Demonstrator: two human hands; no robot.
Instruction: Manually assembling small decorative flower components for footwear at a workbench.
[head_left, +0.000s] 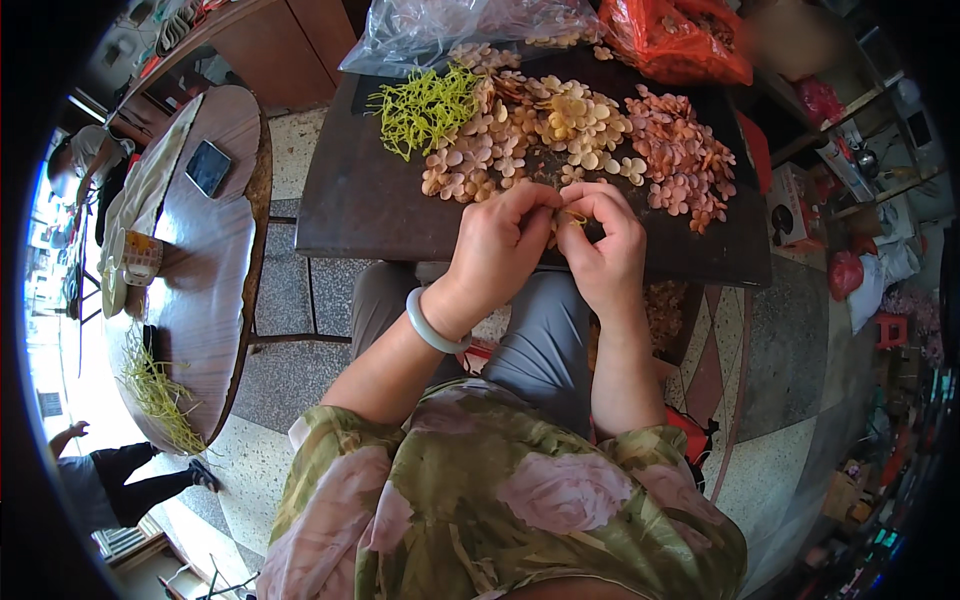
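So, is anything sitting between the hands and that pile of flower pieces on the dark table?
Nothing visible does. The left hand and right hand pinch a small yellow piece together at the table's near edge, and the flower pieces lie just beyond the fingertips, with bare tabletop between.

A small yellow flower piece (pixel 570 216) sits pinched upright above the dark board's near edge.

Round dark wooden side table (pixel 215 260) on the left — black phone (pixel 208 167), patterned cup (pixel 140 257), yellow-green stem scraps (pixel 160 395); red plastic bag (pixel 675 40) top.
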